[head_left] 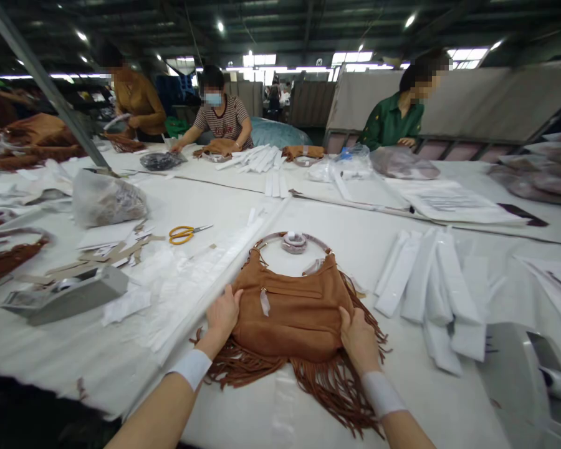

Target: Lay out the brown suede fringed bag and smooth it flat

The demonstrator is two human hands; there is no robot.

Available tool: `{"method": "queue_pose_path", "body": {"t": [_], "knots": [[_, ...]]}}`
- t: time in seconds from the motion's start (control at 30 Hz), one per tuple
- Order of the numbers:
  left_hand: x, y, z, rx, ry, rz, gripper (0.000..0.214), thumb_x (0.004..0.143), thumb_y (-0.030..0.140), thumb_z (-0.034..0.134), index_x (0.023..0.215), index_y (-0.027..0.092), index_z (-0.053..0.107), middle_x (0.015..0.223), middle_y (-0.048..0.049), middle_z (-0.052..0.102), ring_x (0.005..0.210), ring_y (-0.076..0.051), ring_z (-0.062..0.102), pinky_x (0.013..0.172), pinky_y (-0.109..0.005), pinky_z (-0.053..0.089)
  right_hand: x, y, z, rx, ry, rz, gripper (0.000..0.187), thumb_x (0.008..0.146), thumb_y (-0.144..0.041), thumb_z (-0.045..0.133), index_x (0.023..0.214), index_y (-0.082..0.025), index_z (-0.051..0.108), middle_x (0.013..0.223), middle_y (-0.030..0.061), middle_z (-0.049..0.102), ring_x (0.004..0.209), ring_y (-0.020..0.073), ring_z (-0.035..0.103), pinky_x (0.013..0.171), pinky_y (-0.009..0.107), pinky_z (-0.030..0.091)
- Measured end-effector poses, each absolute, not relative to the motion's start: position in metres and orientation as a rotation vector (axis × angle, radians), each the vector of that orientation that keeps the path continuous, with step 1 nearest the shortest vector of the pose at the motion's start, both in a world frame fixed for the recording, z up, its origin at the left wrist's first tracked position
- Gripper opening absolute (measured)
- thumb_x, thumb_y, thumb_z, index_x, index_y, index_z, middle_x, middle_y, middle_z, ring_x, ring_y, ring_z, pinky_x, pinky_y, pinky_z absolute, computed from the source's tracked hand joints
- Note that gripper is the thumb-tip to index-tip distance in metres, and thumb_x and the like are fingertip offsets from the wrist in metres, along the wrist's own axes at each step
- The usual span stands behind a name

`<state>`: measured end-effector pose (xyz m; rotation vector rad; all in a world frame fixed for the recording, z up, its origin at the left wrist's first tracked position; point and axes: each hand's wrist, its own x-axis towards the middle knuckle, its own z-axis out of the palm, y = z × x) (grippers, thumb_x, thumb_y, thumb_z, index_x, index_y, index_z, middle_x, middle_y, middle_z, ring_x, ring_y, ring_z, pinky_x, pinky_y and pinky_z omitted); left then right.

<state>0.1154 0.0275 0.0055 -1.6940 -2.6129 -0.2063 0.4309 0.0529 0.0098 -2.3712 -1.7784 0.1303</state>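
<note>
A brown fringed handbag (290,318) lies on the white-covered table in front of me, its handle curving away from me. My left hand (223,312) grips its left side, thumb on top and fingers partly hidden. On the opposite side, my right hand (356,337) holds the lower right edge, with some fingertips out of sight. The bag's front has a zip with a pale wrapped pull (264,302). Long fringes (334,390) spread over the table below and beside the bag. A small wrapped coil (293,242) rests at the handle.
Yellow-handled scissors (182,234), a grey tape dispenser (70,296) and a plastic-bagged bundle (107,199) lie to the left. White wrapped strips (442,280) and another dispenser (523,380) are at right. Co-workers stand across the table; a metal post (51,87) rises at left.
</note>
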Motion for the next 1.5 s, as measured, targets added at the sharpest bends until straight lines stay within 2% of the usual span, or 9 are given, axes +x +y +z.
{"method": "queue_pose_path", "body": {"t": [0.13,0.23,0.33,0.47,1.03,1.17,1.27,1.37,1.5], "knots": [[0.120,0.006,0.035,-1.976,-2.368,-0.555,0.051,0.093,0.049,0.044,0.129,0.014,0.041,0.112,-0.0148,0.061,0.103,-0.028,0.059,0.085,-0.041,0.048,0.449,0.029,0.036,-1.945,-1.899,0.095,0.038,0.093,-0.047,0.047,0.115,-0.016,0.047,0.102,0.0126,0.063,0.095,0.0266,0.061,0.079,0.036,0.048],[0.135,-0.017,0.055,-2.573,-1.952,-0.807,0.073,0.077,0.057,0.065,0.134,0.021,0.036,0.125,-0.0107,0.054,0.115,-0.027,0.051,0.097,-0.041,0.042,0.446,0.004,0.053,-1.439,-2.155,0.089,0.053,0.084,-0.052,0.061,0.122,-0.019,0.046,0.113,0.0122,0.058,0.106,0.0283,0.055,0.090,0.042,0.046],[0.154,-0.030,0.068,-2.945,-1.767,-0.604,0.086,0.064,0.060,0.076,0.132,0.024,0.039,0.125,-0.0075,0.055,0.114,-0.028,0.050,0.098,-0.042,0.040,0.428,-0.012,0.060,-1.266,-2.402,0.141,0.067,0.068,-0.043,0.081,0.121,-0.020,0.048,0.115,0.0117,0.057,0.107,0.0303,0.052,0.091,0.045,0.045],[0.172,-0.032,0.074,-3.051,-1.752,-0.198,0.072,0.071,0.055,0.072,0.129,0.025,0.043,0.115,-0.0062,0.059,0.106,-0.027,0.052,0.091,-0.040,0.040,0.405,-0.016,0.060,-1.308,-2.541,0.223,0.073,0.054,-0.033,0.091,0.115,-0.019,0.053,0.111,0.0102,0.057,0.102,0.0311,0.052,0.090,0.047,0.044],[0.195,-0.018,0.053,-2.978,-1.901,0.110,0.019,0.083,0.038,0.059,0.094,0.022,0.059,0.101,-0.0047,0.060,0.099,-0.026,0.056,0.084,-0.040,0.046,0.394,-0.006,0.041,-1.375,-2.769,0.446,0.017,0.076,-0.016,0.065,0.088,-0.020,0.054,0.094,0.0034,0.058,0.088,0.0234,0.050,0.076,0.035,0.036],[0.196,-0.006,0.049,-2.984,-2.013,0.180,0.021,0.086,0.037,0.052,0.087,0.020,0.063,0.093,-0.0068,0.065,0.091,-0.024,0.062,0.080,-0.036,0.049,0.392,0.003,0.036,-1.468,-2.732,0.545,0.012,0.081,-0.023,0.065,0.087,-0.020,0.055,0.085,0.0028,0.060,0.082,0.0226,0.054,0.070,0.032,0.036],[0.198,-0.001,0.048,-2.992,-2.030,0.179,0.017,0.084,0.032,0.052,0.087,0.019,0.064,0.092,-0.0070,0.067,0.088,-0.024,0.064,0.077,-0.035,0.050,0.390,0.012,0.045,-1.431,-2.649,0.780,0.030,0.076,-0.039,0.073,0.091,-0.020,0.055,0.091,0.0027,0.062,0.086,0.0226,0.056,0.072,0.031,0.038],[0.198,0.002,0.050,-3.001,-2.028,0.179,0.016,0.084,0.029,0.052,0.092,0.019,0.062,0.095,-0.0071,0.067,0.090,-0.025,0.065,0.079,-0.036,0.050,0.389,0.015,0.057,-1.363,-2.534,0.973,0.032,0.075,-0.033,0.075,0.096,-0.021,0.055,0.098,0.0017,0.062,0.094,0.0212,0.056,0.078,0.029,0.040],[0.189,0.007,0.060,-3.161,-1.942,0.102,0.041,0.082,0.053,0.058,0.110,0.024,0.056,0.099,-0.0058,0.067,0.092,-0.026,0.065,0.078,-0.034,0.050,0.387,0.013,0.061,-1.381,-2.457,1.000,0.018,0.077,-0.024,0.070,0.086,-0.021,0.054,0.091,0.0006,0.060,0.090,0.0199,0.055,0.075,0.028,0.039]]}}
